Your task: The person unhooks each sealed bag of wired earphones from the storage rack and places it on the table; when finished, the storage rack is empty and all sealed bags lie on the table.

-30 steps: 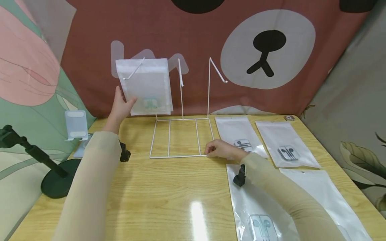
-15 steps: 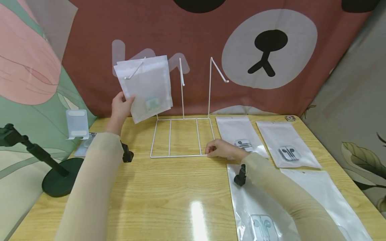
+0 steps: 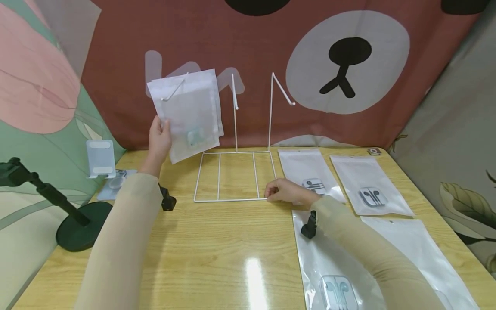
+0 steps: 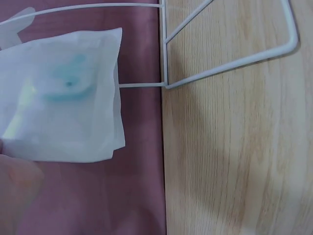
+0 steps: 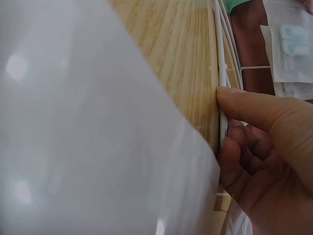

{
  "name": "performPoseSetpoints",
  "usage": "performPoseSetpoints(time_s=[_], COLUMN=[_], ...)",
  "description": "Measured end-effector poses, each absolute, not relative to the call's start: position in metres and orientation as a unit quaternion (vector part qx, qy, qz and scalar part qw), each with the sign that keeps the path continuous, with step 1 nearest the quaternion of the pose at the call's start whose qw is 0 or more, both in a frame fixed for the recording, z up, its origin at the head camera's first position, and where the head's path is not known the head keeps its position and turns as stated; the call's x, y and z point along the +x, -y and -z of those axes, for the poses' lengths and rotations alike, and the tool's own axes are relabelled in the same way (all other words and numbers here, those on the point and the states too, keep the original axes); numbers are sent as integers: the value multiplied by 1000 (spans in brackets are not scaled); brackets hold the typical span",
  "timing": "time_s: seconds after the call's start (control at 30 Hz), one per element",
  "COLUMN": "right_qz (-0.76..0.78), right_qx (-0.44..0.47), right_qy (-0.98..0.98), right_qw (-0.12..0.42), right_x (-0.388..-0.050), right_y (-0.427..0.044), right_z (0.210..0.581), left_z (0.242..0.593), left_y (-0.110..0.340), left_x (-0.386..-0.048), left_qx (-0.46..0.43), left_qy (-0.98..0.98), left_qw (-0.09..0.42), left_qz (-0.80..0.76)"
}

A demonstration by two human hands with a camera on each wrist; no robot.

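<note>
White bags (image 3: 190, 110) hang, pale case (image 3: 195, 137) inside, hands (image 3: 159, 138) (image 3: 282, 190) clamped on bags (left) and rack (image 3: 236, 152) (right).

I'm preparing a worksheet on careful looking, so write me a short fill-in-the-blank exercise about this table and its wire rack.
1. The wire rack has ____ hooks.
2. The hanging bags are held at one edge by the ____ hand.
3. The right hand pinches the rack's front ____ corner.
4. On the table, ____ flat bags lie right of the rack.

Missing words: three; left; right; four.
</note>
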State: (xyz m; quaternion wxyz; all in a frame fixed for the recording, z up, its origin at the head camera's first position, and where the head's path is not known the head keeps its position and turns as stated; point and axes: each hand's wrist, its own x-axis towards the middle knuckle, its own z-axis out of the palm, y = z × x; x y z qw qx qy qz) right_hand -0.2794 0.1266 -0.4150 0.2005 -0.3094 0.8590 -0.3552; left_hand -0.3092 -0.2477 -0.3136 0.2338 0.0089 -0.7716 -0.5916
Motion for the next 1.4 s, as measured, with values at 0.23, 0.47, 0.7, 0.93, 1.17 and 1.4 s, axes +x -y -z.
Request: performPoseSetpoints(time_s=[0.23, 0.47, 0.7, 0.93, 1.17, 1.4], right_qz=[360, 359, 353, 354, 356, 361], right_qx=[-311, -310, -320, -322, -311, -311], right_qy=[-856, -856, -855, -854, -856, -854], right_qw=[202, 205, 205, 205, 208, 208], right_x=[-279, -280, -282, -281, -280, -279], right_y=[-127, -127, -127, -127, -127, -126], right_z=[415, 415, 415, 416, 414, 414], left_z=[311, 312, 312, 313, 314, 314], left_y=[242, 243, 245, 243, 244, 244], left_x=[-301, -289, -275, -254, -236, -220], left_qx=[31, 45, 59, 38, 16, 8], left_qy=[770, 763, 757, 746, 737, 735], left_qw=[248, 254, 264, 284, 286, 266], left_qz=[587, 592, 595, 601, 613, 624])
